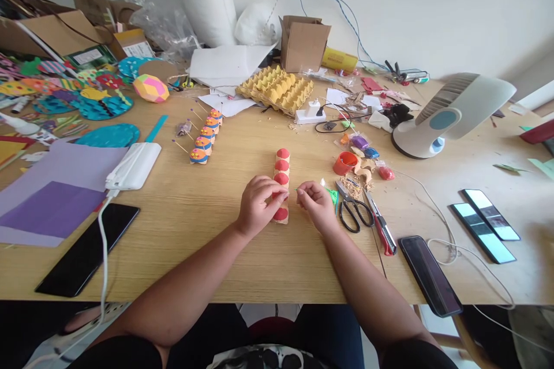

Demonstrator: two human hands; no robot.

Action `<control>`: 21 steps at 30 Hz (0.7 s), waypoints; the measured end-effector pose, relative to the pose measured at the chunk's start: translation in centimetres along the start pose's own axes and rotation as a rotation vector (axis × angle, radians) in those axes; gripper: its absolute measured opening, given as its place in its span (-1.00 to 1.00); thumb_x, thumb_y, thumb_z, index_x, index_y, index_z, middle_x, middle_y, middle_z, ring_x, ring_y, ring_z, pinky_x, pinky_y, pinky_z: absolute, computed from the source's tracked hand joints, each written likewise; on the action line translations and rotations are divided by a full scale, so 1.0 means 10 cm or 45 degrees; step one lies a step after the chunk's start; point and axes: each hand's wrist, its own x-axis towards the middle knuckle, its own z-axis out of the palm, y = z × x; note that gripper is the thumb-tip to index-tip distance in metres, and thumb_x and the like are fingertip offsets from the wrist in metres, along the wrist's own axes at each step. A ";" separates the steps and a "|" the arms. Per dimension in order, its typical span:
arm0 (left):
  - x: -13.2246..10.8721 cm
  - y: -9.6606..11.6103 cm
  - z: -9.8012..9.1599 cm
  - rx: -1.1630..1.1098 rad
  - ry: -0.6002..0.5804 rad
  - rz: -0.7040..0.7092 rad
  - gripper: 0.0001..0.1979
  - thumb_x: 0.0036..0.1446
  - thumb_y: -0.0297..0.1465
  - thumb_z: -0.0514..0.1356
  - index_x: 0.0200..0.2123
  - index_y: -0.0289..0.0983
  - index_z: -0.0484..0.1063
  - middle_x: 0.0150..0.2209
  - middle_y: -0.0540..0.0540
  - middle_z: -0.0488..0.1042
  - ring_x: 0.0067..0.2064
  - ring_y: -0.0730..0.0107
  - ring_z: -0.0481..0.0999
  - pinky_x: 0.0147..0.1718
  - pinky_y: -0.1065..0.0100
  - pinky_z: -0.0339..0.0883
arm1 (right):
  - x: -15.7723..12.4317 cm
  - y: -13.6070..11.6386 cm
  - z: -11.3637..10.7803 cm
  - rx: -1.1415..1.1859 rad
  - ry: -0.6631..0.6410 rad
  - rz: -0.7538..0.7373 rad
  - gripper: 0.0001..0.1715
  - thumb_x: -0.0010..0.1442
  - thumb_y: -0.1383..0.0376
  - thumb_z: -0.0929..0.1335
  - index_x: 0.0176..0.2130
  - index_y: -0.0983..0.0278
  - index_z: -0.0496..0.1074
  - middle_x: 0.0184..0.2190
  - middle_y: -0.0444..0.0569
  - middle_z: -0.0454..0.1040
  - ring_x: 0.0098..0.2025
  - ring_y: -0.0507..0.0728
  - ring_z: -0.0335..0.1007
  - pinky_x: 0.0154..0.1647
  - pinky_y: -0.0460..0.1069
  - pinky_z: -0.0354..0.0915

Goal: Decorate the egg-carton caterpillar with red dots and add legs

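A strip of egg carton cups with red clay tops [282,165] stands lengthwise in front of me. My left hand [261,202] is over its left side, thumb and fingers pinched together, hiding part of one cup. Whatever is in that pinch is too small to make out. Just right of the strip, my right hand [315,203] is also closed in a pinch, with a tiny green bit showing at its fingertips. Beside this hand lies a packet of bright green clay [332,195]. A finished-looking caterpillar [206,137] of decorated egg cups with pins sits farther left.
Scissors [355,207] and a red box cutter [381,225] lie right of my right hand, near an orange-red ring [345,163]. A white fan [445,115], egg tray [277,89], power bank [135,166] and phones [430,274] surround the work area.
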 end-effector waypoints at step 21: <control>-0.02 0.13 0.03 0.044 -0.207 0.245 -0.77 0.19 -0.50 0.29 -0.11 -0.12 0.58 -0.13 -0.03 0.64 -0.05 0.24 0.50 -0.02 0.13 0.43 | -0.02 -0.08 -0.05 0.670 -0.349 0.359 -0.60 0.12 -0.01 0.49 -0.27 0.14 0.33 -0.11 -0.05 0.54 -0.23 0.10 0.47 -0.25 0.01 0.45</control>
